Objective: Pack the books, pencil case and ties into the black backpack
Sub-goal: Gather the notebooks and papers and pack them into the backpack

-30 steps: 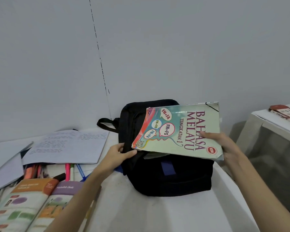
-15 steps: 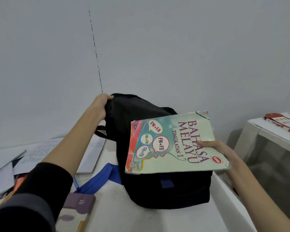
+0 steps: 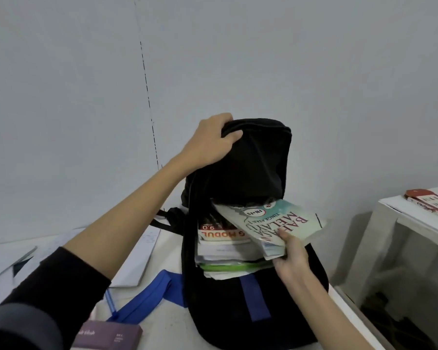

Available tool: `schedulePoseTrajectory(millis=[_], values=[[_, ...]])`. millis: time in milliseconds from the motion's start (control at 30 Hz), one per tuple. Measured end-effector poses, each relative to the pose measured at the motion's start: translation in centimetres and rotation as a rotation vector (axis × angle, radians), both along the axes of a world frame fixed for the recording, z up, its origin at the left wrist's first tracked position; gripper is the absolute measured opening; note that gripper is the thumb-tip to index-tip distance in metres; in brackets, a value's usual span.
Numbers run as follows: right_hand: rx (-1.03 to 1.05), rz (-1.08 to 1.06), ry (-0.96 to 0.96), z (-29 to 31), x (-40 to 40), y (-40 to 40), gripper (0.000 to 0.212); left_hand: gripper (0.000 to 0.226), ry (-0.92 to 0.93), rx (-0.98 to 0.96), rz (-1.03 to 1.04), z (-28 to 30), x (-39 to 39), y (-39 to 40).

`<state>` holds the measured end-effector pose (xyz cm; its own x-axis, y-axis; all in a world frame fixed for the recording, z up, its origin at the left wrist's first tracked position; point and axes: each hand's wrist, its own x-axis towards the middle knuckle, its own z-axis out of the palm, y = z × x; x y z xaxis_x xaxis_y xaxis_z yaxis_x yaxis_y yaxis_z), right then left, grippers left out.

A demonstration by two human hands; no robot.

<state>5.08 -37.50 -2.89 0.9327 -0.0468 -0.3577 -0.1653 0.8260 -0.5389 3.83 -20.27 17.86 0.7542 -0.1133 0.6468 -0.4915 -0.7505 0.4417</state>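
Observation:
The black backpack (image 3: 253,299) stands upright on the white table, its main compartment open toward me. My left hand (image 3: 210,142) grips the top flap and holds it up. My right hand (image 3: 290,261) grips the near corner of the pale green Bahasa Melayu book (image 3: 283,223), whose far end is inside the opening. Under it in the bag lies a red-and-white Modul book (image 3: 220,234) on a stack of papers with a green edge (image 3: 228,267). A blue tie (image 3: 147,299) lies on the table left of the bag.
An open exercise book (image 3: 139,258) lies at the left, a purple book (image 3: 109,337) at the bottom edge, and a blue pen (image 3: 110,301) beside the tie. A white side table (image 3: 390,223) with a red book (image 3: 430,202) stands at the right. The wall is close behind.
My left hand has lifted the backpack's flap higher, opening the compartment. My right hand has turned the Bahasa Melayu book and pushed its far end into the bag.

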Motion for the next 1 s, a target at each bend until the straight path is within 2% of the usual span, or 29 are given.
schedulePoseTrajectory(millis=[133,200,267,400,533,600,633,667,733,767,800,867,900,1000], values=[[0.085,0.043,0.04,0.7,1.3,5.5,0.04,0.03,0.029,-0.044,-0.016,-0.2,0.4,-0.4],[0.141,0.13,0.03,1.0,2.0,7.9,0.04,0.031,0.034,-0.037,-0.027,-0.2,0.4,-0.6],[0.101,0.247,0.018,1.1,2.6,9.7,0.04,0.031,0.036,-0.015,-0.035,-0.2,0.4,-0.6],[-0.147,0.464,-0.012,0.9,3.0,9.8,0.036,0.024,0.048,0.016,-0.058,-0.5,0.2,-0.1],[-0.449,0.791,-0.103,1.1,1.3,6.3,0.034,0.022,0.043,0.009,-0.06,-0.6,0.2,0.4],[-0.712,0.794,-0.19,1.0,0.6,5.4,0.033,0.023,0.041,0.009,-0.063,-0.6,0.3,0.4],[-0.922,0.711,-0.269,0.7,0.4,5.1,0.028,0.023,0.041,0.011,-0.065,-0.6,0.3,0.4],[-1.183,0.56,-0.372,0.2,0.7,4.7,0.02,0.023,0.04,0.013,-0.068,-0.6,0.4,0.4],[-1.79,0.086,-0.703,-0.2,1.6,3.5,0.009,0.023,0.039,0.012,-0.075,-0.6,0.4,0.3],[-2.005,-0.072,-0.867,-0.6,2.3,2.8,0.015,0.023,0.041,0.01,-0.078,-0.6,0.4,0.3],[-2.168,-0.048,-0.95,-0.8,2.9,2.0,0.026,0.023,0.043,0.006,-0.08,-0.6,0.4,0.3],[-2.346,0.248,-0.84,-0.9,3.9,0.9,0.044,0.022,0.047,-0.001,-0.086,-0.6,0.3,0.3],[-2.366,0.343,-0.768,-0.9,4.2,0.6,0.046,0.022,0.05,-0.003,-0.089,-0.6,0.4,0.3],[-2.412,0.256,-0.833,-1.2,4.7,0.7,0.05,0.023,0.05,0.0,-0.091,-0.9,0.5,0.4]])
